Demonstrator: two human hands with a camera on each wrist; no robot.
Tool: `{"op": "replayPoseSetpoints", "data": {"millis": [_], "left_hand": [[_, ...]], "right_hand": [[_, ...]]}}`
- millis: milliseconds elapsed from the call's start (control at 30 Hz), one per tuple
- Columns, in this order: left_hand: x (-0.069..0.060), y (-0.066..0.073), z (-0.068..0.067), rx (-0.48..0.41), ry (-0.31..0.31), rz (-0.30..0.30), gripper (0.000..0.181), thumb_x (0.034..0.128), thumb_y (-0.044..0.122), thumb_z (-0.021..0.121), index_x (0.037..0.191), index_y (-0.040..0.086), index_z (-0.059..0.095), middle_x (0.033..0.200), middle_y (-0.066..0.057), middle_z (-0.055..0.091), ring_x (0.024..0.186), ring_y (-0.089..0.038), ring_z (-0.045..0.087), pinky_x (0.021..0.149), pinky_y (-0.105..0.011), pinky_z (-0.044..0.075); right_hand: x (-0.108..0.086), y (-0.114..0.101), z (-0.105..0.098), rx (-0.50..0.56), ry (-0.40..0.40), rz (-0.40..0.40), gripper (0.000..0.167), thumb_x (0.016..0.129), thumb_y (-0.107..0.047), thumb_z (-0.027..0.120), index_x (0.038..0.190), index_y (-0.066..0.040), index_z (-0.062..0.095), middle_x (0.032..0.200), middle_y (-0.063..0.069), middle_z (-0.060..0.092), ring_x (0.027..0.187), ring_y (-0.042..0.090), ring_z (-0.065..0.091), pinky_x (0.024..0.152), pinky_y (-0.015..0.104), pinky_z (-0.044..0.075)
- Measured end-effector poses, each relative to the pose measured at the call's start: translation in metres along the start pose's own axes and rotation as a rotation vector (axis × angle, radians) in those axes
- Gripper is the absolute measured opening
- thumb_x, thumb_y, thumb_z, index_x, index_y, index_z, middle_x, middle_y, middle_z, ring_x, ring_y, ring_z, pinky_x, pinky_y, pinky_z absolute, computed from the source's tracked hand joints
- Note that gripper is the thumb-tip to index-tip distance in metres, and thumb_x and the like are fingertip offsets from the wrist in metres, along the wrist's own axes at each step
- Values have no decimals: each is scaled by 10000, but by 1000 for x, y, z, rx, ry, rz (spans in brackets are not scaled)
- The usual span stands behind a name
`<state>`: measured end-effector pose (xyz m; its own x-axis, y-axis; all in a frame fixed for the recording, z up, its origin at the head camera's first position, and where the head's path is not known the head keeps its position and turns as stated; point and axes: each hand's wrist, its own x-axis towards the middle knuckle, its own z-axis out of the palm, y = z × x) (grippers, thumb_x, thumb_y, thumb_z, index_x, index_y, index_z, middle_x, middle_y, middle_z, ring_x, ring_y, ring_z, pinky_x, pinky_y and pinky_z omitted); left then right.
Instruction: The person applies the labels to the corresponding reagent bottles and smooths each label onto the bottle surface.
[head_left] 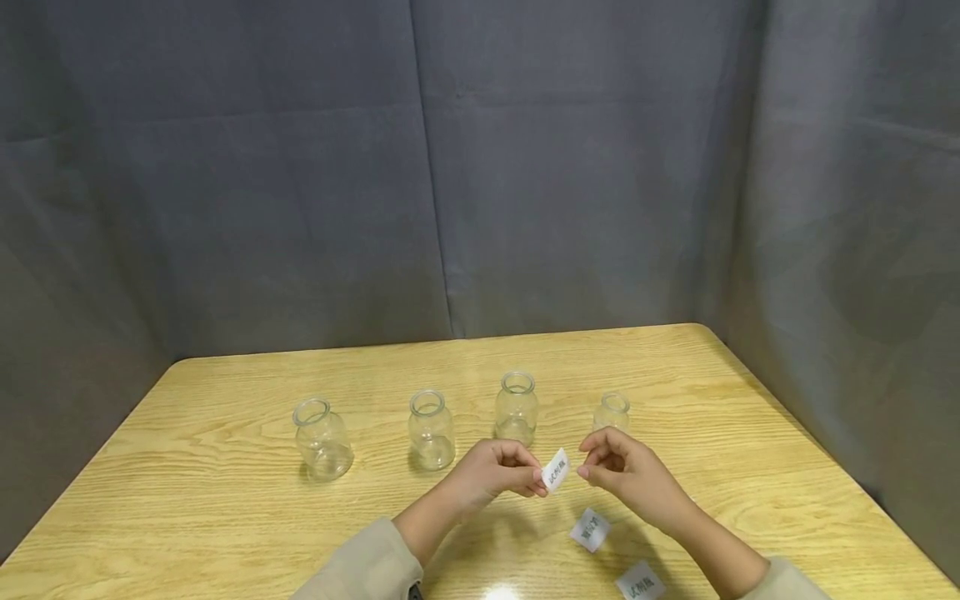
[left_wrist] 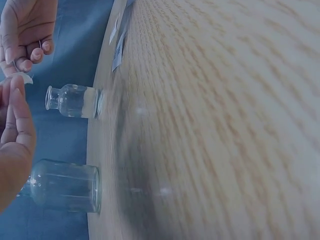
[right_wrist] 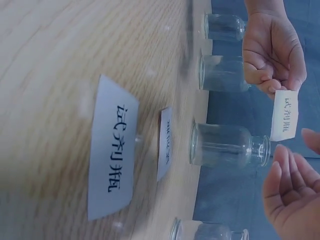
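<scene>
My left hand (head_left: 495,475) pinches a small white paper label (head_left: 556,470) with dark handwritten characters between thumb and fingertips. In the right wrist view, this label (right_wrist: 284,116) hangs from the fingertips of the left hand (right_wrist: 274,52). Just to its right in the head view is my right hand (head_left: 633,477), fingers loosely bent, holding nothing. A narrow gap lies between its fingertips and the label. Two more written labels rest on the table, one (head_left: 590,530) below the hands and another (head_left: 641,582) nearer the front edge.
Several clear glass jars stand upright in a loose row behind the hands: the leftmost jar (head_left: 324,442), a second (head_left: 432,432), a third (head_left: 517,408), and the rightmost (head_left: 612,410), partly covered by the right hand. Grey curtains (head_left: 300,183) surround the wooden table (head_left: 187,500).
</scene>
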<state>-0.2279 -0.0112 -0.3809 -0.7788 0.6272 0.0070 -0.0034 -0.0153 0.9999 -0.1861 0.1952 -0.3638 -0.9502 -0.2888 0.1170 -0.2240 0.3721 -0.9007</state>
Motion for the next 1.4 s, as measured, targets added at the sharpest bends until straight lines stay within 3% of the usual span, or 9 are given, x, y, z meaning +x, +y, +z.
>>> {"op": "replayPoseSetpoints", "data": {"millis": [367, 833, 1067, 1400], "left_hand": [[0, 0, 1, 10, -36, -14, 193, 814, 84, 574, 873, -99, 557, 784, -51, 605, 785, -174, 575, 762, -315, 464], [2, -2, 6, 28, 4, -40, 191, 802, 69, 595, 874, -105, 566, 762, -23, 571, 732, -139, 558, 738, -307, 472], [1, 0, 9, 56, -25, -38, 194, 796, 92, 606, 869, -85, 577, 761, -12, 574, 730, -135, 558, 739, -308, 467], [-1, -1, 8, 124, -18, -33, 120, 789, 67, 602, 834, -44, 601, 766, -24, 583, 742, -142, 560, 721, -284, 468]], "right_hand": [[5, -6, 11, 9, -137, -59, 240, 821, -197, 586, 940, 0, 518, 860, 89, 537, 745, 186, 515, 643, 259, 454], [4, -4, 18, 6, -145, -65, 235, 803, -206, 606, 895, -10, 515, 801, 76, 530, 695, 146, 518, 618, 243, 453], [4, 0, 19, -6, -135, -62, 225, 791, -200, 620, 855, -17, 506, 777, 67, 530, 678, 130, 518, 603, 235, 453], [2, 1, 17, -8, -169, -52, 138, 839, -147, 557, 869, -21, 509, 781, 65, 519, 696, 171, 504, 623, 261, 445]]}}
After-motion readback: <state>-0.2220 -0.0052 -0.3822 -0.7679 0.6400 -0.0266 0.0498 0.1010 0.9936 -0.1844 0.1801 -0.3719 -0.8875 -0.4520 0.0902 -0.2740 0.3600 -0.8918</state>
